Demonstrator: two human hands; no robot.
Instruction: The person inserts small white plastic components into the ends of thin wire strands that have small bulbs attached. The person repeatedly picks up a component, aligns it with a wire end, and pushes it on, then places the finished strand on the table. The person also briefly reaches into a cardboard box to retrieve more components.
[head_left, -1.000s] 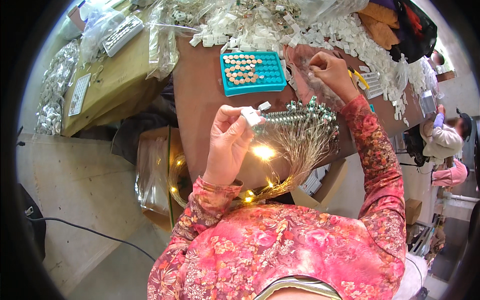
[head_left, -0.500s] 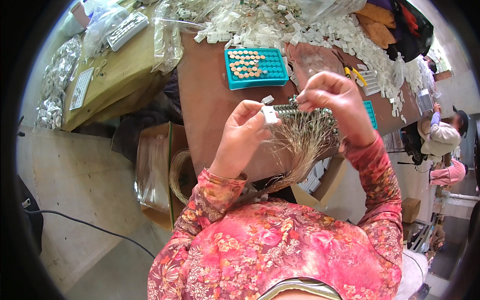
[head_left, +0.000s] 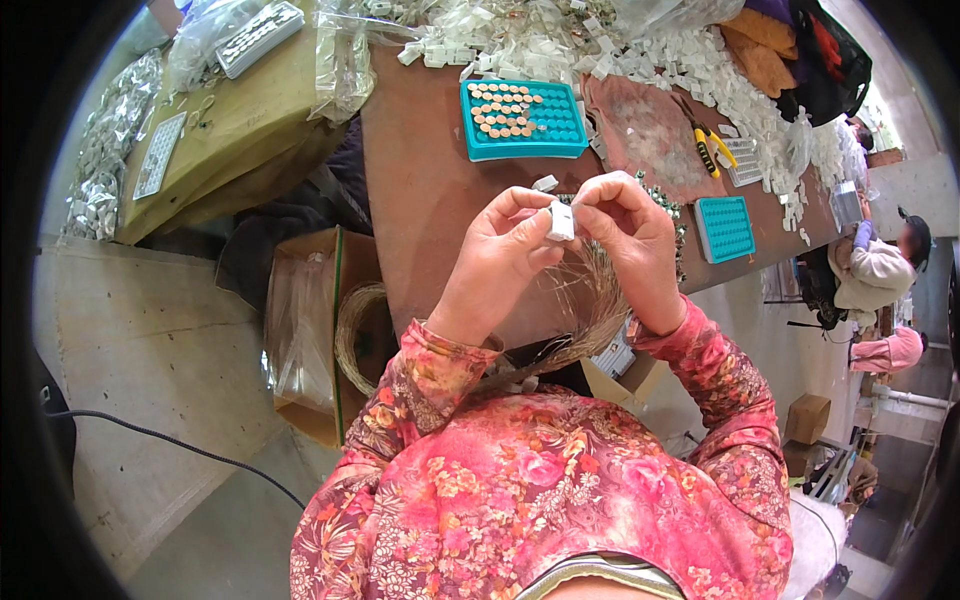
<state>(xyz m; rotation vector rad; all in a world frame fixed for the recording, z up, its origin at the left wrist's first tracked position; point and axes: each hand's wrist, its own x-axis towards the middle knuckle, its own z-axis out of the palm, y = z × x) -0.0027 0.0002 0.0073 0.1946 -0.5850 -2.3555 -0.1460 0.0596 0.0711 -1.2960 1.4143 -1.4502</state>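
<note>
Left hand [head_left: 500, 258] grips a small white case [head_left: 561, 224] over the counter [head_left: 415, 150]; right hand [head_left: 637, 248] pinches at its edge, anything held indiscernible. Nearby loose wires [head_left: 600, 322] could snag through careless pulling.

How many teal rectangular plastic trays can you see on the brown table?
2. The first teal tray, partly filled with round copper-coloured discs, lies beyond the left hand. The second teal tray lies to the right of the right hand. More may be hidden.
</note>
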